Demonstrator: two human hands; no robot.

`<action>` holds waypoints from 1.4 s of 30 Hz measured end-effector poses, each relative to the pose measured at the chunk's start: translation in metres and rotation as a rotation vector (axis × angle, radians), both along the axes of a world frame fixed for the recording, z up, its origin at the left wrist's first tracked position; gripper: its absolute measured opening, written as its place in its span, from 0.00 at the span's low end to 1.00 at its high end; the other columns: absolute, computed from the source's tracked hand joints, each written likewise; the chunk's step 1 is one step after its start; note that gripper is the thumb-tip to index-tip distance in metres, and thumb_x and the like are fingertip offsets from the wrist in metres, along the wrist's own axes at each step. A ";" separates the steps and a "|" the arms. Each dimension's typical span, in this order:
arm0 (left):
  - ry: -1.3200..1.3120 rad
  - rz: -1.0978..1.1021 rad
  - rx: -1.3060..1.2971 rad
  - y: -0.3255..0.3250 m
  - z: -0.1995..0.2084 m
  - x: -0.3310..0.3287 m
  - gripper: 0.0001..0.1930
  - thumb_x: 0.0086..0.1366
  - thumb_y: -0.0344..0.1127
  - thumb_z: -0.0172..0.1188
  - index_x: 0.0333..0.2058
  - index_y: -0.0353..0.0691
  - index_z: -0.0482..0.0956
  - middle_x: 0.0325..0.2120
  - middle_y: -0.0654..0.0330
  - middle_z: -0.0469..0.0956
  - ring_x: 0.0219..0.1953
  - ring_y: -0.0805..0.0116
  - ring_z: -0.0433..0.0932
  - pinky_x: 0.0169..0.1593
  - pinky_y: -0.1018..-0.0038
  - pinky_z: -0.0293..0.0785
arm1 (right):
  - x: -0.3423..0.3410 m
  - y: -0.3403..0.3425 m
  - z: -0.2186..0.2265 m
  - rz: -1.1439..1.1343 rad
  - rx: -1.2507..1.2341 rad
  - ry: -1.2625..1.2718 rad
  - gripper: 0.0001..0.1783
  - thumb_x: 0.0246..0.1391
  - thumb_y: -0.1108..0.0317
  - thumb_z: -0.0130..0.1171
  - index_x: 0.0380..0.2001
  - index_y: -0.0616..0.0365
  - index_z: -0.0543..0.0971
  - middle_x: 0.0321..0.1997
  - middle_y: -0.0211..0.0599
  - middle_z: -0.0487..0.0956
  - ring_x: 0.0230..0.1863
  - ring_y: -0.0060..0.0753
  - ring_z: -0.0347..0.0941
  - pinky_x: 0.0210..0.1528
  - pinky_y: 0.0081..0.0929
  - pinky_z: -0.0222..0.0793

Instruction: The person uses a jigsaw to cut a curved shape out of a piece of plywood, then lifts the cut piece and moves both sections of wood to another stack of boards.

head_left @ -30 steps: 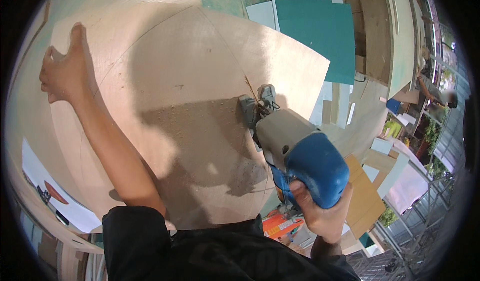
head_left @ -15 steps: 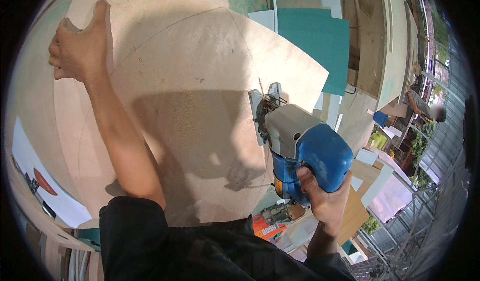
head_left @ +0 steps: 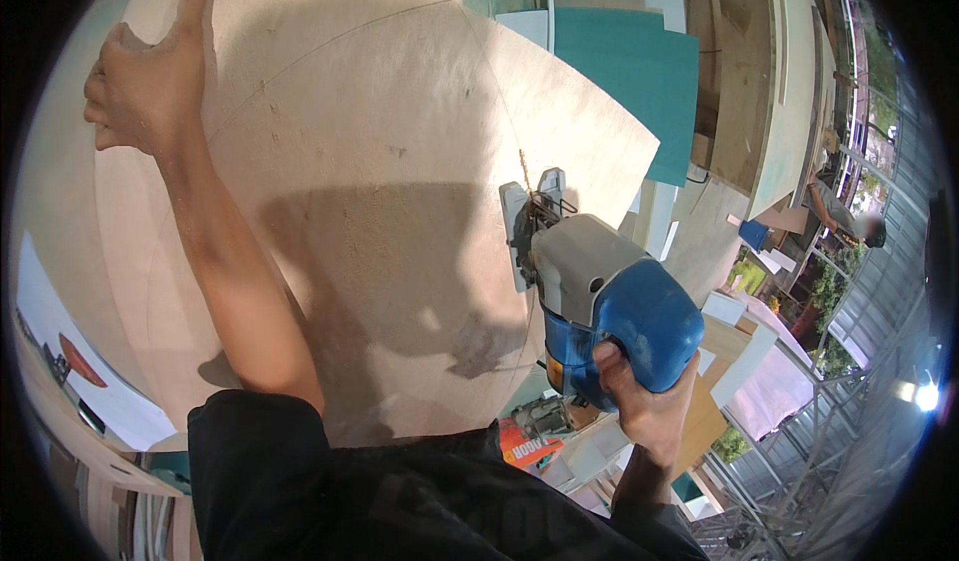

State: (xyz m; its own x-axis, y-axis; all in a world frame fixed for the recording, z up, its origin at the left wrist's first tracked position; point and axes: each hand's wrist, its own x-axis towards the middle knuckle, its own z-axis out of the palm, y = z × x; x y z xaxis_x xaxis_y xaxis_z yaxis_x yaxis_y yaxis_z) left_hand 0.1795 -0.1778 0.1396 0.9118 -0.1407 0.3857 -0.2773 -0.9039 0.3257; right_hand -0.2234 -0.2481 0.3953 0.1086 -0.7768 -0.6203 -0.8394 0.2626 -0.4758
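My right hand is wrapped round the handle of a blue and grey jigsaw, thumb on top near the trigger. The jigsaw's metal base plate rests on a large pale plywood sheet. Its blade is hidden by the base. Sawdust gathers along a cut just ahead of the base, beside a thin curved line drawn on the wood. Far to the left, my left hand grips the sheet's edge, thumb stretched out on the face and fingers curled over the side.
Green boards lie beyond the sheet on the right. An orange printed item and another tool sit below the jigsaw. A white panel with a red shape is at the left. Another person is far off right.
The view has shifted slightly, and my left hand appears a little further left and up. The jigsaw stays on the sheet in nearly the same place. A bright light now shows at far right.
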 end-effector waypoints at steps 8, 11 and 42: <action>-0.012 -0.010 -0.055 0.005 -0.009 0.007 0.58 0.45 0.82 0.65 0.64 0.40 0.75 0.62 0.32 0.69 0.68 0.32 0.60 0.64 0.29 0.50 | 0.004 -0.003 -0.003 0.013 -0.036 -0.022 0.10 0.56 0.69 0.71 0.37 0.64 0.83 0.31 0.31 0.85 0.32 0.19 0.77 0.36 0.23 0.74; -0.006 -0.005 -0.051 0.003 -0.006 0.005 0.58 0.45 0.82 0.65 0.64 0.40 0.75 0.62 0.33 0.69 0.68 0.33 0.60 0.64 0.29 0.50 | 0.006 -0.002 -0.004 -0.011 -0.056 -0.030 0.10 0.56 0.69 0.71 0.36 0.64 0.83 0.30 0.31 0.84 0.31 0.19 0.76 0.36 0.23 0.73; -0.018 -0.003 -0.003 0.010 -0.017 0.011 0.55 0.47 0.78 0.66 0.65 0.42 0.73 0.63 0.37 0.66 0.68 0.41 0.58 0.65 0.39 0.50 | 0.025 -0.010 -0.014 0.064 -0.197 -0.069 0.16 0.54 0.61 0.75 0.31 0.64 0.82 0.19 0.31 0.78 0.18 0.22 0.71 0.23 0.21 0.65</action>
State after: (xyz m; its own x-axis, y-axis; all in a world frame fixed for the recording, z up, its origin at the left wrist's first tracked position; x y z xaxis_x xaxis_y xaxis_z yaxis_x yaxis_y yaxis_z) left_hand 0.1900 -0.1676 0.1226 0.9042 -0.1428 0.4024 -0.2862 -0.9021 0.3229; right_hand -0.1983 -0.2578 0.3811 0.1982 -0.8723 -0.4470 -0.8149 0.1067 -0.5697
